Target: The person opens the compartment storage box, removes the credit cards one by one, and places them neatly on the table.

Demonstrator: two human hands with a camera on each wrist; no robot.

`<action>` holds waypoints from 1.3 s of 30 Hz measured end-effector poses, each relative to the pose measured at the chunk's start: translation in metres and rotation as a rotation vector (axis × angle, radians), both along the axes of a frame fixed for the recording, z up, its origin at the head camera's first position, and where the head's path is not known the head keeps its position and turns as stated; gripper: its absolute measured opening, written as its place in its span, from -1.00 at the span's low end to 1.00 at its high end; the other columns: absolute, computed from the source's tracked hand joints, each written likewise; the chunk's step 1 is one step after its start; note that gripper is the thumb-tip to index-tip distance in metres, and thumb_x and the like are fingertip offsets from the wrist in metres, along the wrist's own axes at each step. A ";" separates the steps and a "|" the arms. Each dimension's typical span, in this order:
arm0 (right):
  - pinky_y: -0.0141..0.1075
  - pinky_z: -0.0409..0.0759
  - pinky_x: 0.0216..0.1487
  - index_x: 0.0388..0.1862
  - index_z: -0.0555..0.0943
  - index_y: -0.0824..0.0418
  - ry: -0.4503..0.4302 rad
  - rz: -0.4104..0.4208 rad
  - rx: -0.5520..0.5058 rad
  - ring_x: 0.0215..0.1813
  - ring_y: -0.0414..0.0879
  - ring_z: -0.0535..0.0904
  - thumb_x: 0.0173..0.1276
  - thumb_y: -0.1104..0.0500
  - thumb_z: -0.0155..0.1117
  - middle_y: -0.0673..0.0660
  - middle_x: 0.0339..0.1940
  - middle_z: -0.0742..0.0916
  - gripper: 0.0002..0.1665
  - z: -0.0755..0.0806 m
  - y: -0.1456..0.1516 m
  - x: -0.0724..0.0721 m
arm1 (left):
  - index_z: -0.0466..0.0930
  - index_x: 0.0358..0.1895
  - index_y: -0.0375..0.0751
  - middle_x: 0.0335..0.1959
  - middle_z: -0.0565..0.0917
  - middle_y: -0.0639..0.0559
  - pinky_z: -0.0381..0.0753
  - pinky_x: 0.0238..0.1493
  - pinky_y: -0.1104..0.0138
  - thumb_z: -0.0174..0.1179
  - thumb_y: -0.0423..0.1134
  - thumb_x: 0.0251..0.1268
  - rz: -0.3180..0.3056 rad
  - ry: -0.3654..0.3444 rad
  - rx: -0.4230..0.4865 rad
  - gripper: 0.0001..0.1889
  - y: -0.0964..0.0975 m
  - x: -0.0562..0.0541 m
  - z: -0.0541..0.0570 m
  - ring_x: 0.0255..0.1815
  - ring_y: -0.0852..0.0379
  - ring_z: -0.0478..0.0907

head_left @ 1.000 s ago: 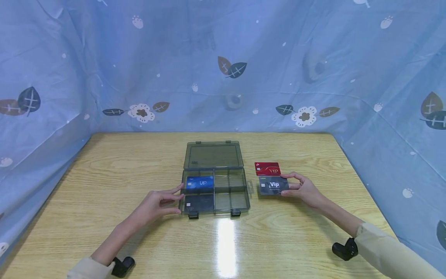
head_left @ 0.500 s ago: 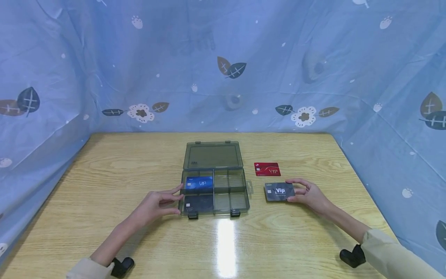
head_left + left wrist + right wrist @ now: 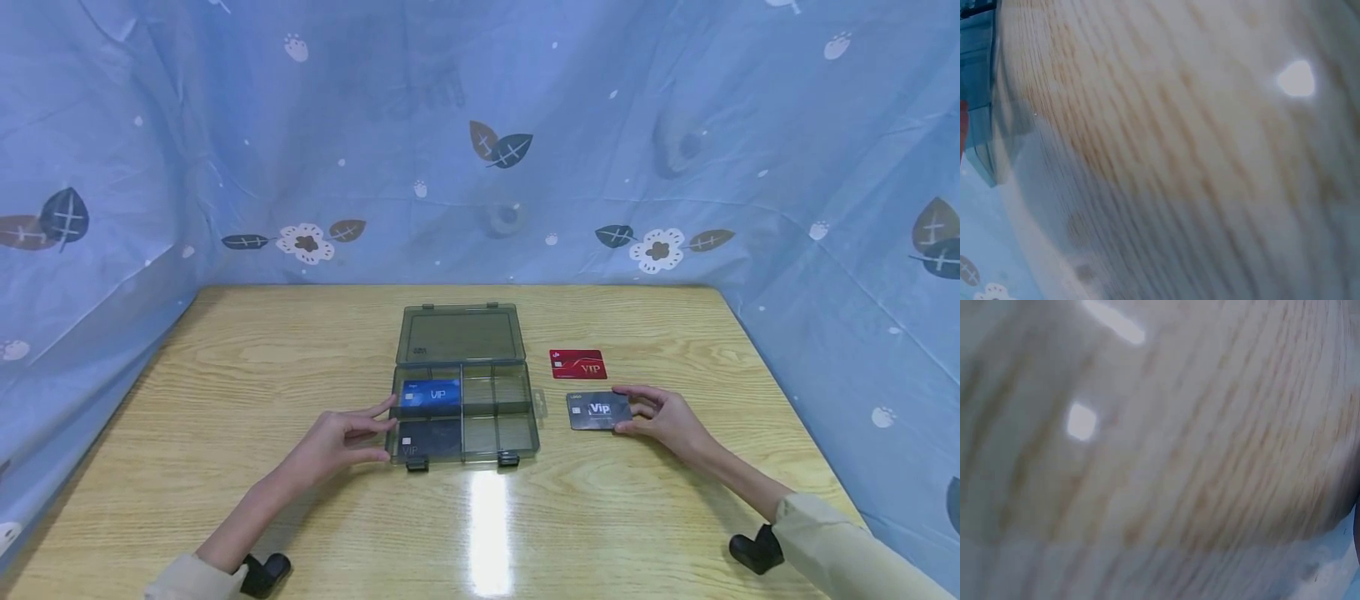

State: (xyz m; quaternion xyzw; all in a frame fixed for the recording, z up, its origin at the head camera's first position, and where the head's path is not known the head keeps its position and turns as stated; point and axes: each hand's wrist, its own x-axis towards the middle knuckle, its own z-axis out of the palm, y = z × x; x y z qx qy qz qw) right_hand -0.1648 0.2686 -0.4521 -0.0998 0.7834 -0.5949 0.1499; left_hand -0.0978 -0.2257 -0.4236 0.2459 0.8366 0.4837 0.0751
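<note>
In the head view my right hand [image 3: 671, 425] pinches a dark grey "Vip" card [image 3: 590, 411] at its right edge, between thumb and fingers. A red VIP card [image 3: 578, 364] lies on the table just behind it. My left hand [image 3: 330, 446] touches the left side of a smoky clear compartment box [image 3: 462, 433], its fingers and thumb reaching along that edge. The box's lid is folded back. Inside, a blue VIP card [image 3: 431, 398] is in the back left compartment and a black VIP card [image 3: 431, 439] in the front left one.
The box's right half has small compartments with no cards. Two dark latches [image 3: 507, 459] stick out at its front. A wooden table [image 3: 285, 350] carries everything, with a blue patterned cloth [image 3: 397, 150] around its back and sides. Both wrist views show mostly tabletop.
My right hand has drawn the grey card toward the front and slightly right, away from the red card. The left hand and the box have stayed in place.
</note>
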 end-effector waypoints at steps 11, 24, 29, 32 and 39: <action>-0.46 0.69 -0.29 0.20 0.43 0.56 0.085 0.048 0.031 -0.25 -0.23 0.68 0.06 0.41 0.47 0.43 -0.16 0.69 -0.29 0.000 -0.006 -0.012 | 0.59 0.06 -0.46 0.35 0.30 -0.32 0.64 0.02 0.29 0.40 -0.27 0.06 0.006 -0.010 -0.006 -0.52 0.000 -0.001 0.000 0.10 -0.06 0.57; -0.48 0.61 0.03 0.06 0.57 0.50 0.338 0.094 0.191 0.04 0.17 0.58 -0.06 0.38 0.56 0.41 0.04 0.59 -0.36 -0.001 -0.010 -0.015 | 0.60 0.05 -0.46 0.36 0.29 -0.31 0.64 0.01 0.29 0.40 -0.30 0.05 0.010 -0.034 0.011 -0.53 0.000 0.000 0.001 0.11 -0.06 0.55; -0.62 0.51 0.09 0.04 0.63 0.40 0.453 0.089 0.306 0.06 0.16 0.55 -0.10 0.29 0.60 0.29 -0.01 0.65 -0.36 -0.004 -0.011 -0.017 | 0.60 0.04 -0.46 0.36 0.29 -0.31 0.64 0.01 0.28 0.40 -0.30 0.05 0.010 -0.026 0.010 -0.53 0.000 0.001 0.002 0.10 -0.07 0.56; -0.67 0.46 0.10 0.05 0.63 0.37 0.469 0.094 0.339 0.06 0.14 0.54 -0.09 0.27 0.60 0.26 -0.02 0.66 -0.36 -0.005 -0.011 -0.018 | 0.60 0.05 -0.46 0.36 0.30 -0.31 0.64 0.01 0.28 0.40 -0.30 0.05 0.012 -0.023 0.007 -0.53 -0.001 0.000 0.001 0.10 -0.07 0.56; -0.76 0.37 0.08 0.07 0.64 0.34 0.429 0.109 0.377 0.06 0.07 0.51 -0.06 0.20 0.60 0.23 -0.01 0.65 -0.35 -0.002 -0.011 -0.019 | 0.60 0.05 -0.46 0.35 0.30 -0.32 0.64 0.01 0.27 0.40 -0.29 0.05 0.009 -0.021 0.006 -0.53 0.000 0.000 0.000 0.10 -0.05 0.57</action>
